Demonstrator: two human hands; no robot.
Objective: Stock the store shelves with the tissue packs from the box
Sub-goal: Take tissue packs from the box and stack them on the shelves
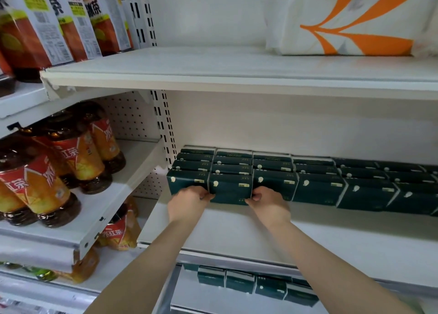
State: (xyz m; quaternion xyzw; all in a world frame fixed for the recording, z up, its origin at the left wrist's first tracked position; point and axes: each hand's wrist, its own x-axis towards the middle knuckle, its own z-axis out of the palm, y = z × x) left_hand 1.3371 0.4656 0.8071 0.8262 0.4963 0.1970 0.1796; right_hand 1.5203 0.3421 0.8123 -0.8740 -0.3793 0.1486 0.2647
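Note:
Dark green tissue packs stand in several rows on the white middle shelf [237, 230]. The front pack of the second row from the left [230, 188] is held between both hands. My left hand [189, 202] grips its left edge with curled fingers, and my right hand [267, 202] grips its right edge. Neighbouring packs [317, 189] stand tight on either side and behind it. The box is not in view.
More green packs [239, 281] line the shelf below. Red-labelled tea bottles [78, 152] fill the left shelving bay. A white and orange bag [355, 17] lies on the upper shelf [213, 76]. Tea cartons [59, 22] stand at the upper left.

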